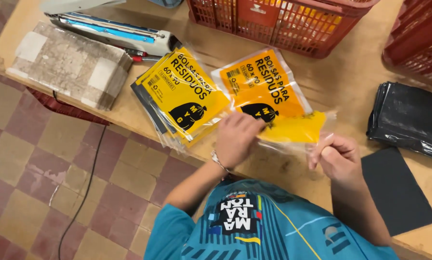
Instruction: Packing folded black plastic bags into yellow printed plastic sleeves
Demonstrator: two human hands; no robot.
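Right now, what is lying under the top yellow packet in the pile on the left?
Under the top yellow packet lie more flat packets in clear wrap, their dark and yellow edges fanned out at its left and lower sides. All rest on the wooden table. Their number and faces are covered.

A tan wooden table (341, 82) runs across the upper frame. At upper left a taped block (66, 62) sits on it, with a heat sealer (115, 31) just behind. In the middle lies a stack of yellow packets (182, 96), and beside it one orange packet (261, 86). A red basket (278, 21) stands at top centre, another basket (420, 41) at upper right. On the right lie black bags (408, 118) and, below them, a dark sheet (396, 190)
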